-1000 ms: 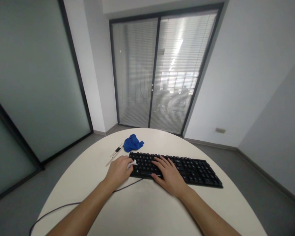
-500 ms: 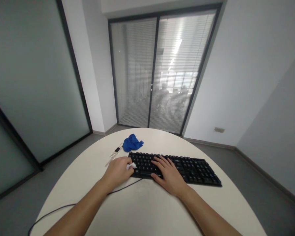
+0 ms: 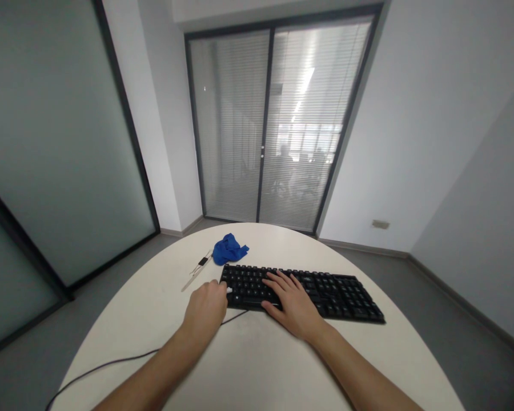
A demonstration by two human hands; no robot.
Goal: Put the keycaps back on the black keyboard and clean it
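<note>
A black keyboard (image 3: 338, 297) lies across the round table, number pad to the right. At its left end my left hand (image 3: 208, 308) is closed on a small piece of white tissue (image 3: 229, 290); only a bit of the white shows past the fingers. My right hand (image 3: 293, 305) rests flat on the middle of the keyboard with its fingers spread. Behind the keyboard's left end is a crumpled blue cloth (image 3: 229, 249). Left of the cloth lie a thin tool with a black middle (image 3: 203, 261) and a slim pale stick (image 3: 192, 279).
The keyboard's black cable (image 3: 111, 362) runs under my left arm to the left edge of the pale round table (image 3: 257, 371). Beyond the table stand a glass partition with blinds (image 3: 235, 131) and white walls.
My left hand has shifted slightly left and turned, so less of the white tissue shows. My right hand has stayed in place on the keyboard.
</note>
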